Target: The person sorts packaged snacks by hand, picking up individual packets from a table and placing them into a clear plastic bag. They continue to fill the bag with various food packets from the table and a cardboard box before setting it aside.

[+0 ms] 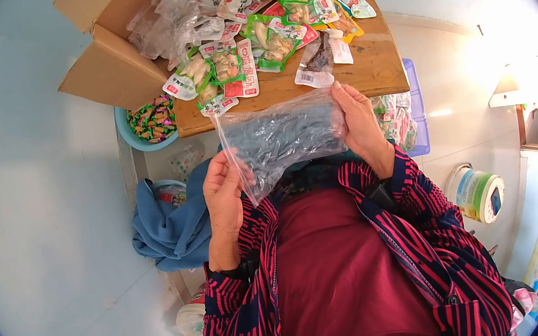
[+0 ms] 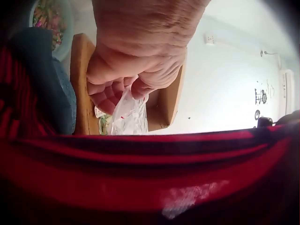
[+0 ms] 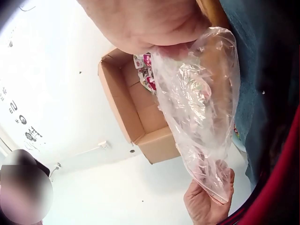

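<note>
Status from my end: early stage, by my read. Nearest the camera, the clear plastic bag (image 1: 285, 137) is stretched between both hands above the lap, just short of the table edge. I see nothing inside it, so it looks empty, and I can't tell whether its mouth is open. My judgement: bag in hand and spread out = done; anything going into it = not done

- left hand (image 1: 222, 186): fingers curled, pinching the lower left corner. The left wrist view confirms thumb and fingers are closed on the bag (image 2: 129, 115)
- right hand (image 1: 359, 122): grasping the opposite, upper right end, fingers curled over the edge

Bag look: thin, transparent, heavily creased, glossy highlights in the right wrist view. It reads grey-blue from the head camera only because dark clothing shows through. There's a thin reddish line along the edge by the left hand, possibly a zip strip, too small to be sure. I expect it handles limp and slippery

Further out: blue cloth (image 1: 171, 225) down on the left side. Then the wooden table (image 1: 378, 65), piled with sealed snack packets (image 1: 265, 32), none in the bag or in either hand. Beyond that, an open cardboard box (image 1: 110, 70) at the table's far left corner, with a basin (image 1: 151, 121) of wrapped sweets beside the table below it
</note>
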A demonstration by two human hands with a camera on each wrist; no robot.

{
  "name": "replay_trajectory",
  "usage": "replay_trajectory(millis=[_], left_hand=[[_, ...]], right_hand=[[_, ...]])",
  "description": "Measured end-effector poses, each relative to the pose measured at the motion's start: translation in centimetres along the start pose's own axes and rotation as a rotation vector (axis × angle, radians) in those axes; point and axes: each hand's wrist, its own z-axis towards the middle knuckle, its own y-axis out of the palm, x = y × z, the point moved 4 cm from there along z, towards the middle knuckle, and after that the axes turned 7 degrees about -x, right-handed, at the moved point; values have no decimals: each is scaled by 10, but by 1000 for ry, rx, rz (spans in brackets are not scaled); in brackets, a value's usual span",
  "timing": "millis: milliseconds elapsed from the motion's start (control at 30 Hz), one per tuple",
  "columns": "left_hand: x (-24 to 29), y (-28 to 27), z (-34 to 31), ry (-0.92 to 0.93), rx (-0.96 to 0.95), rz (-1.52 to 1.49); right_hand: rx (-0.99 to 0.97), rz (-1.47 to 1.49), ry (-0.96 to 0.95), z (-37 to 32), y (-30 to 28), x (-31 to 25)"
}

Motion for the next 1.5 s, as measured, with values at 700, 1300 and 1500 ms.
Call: replay_trajectory(millis=[700, 1300, 1500], left_hand=[[7, -21, 7, 179, 297, 96], [5, -25, -7, -3, 95, 169], [2, -27, -6, -11, 99, 133]], right_hand=[[-412, -359, 243, -43, -4, 2], [-345, -213, 216, 13, -12, 17], [-292, -250, 161, 8, -5, 9]])
